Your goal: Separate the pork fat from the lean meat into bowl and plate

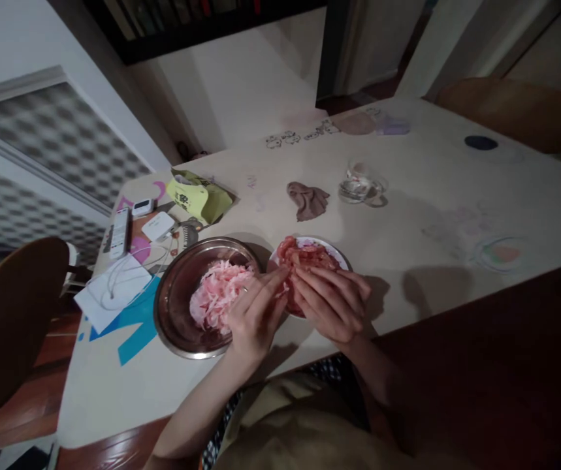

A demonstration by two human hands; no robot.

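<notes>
As they meet at lower centre of the frame, the left hand (255,316) and right hand (332,303) both pinch a bit of the red meat (307,256) on the plate (341,259); just left, a bowl (163,307) of pink shreds (216,297) sits on the surface (432,196).

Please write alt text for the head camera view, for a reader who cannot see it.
A person's left hand and right hand meet fingertip to fingertip over a white plate of red meat pieces on a pale table. Left of it stands a metal bowl of pale pink shreds; farther back are a glass and a brown cloth.
</notes>
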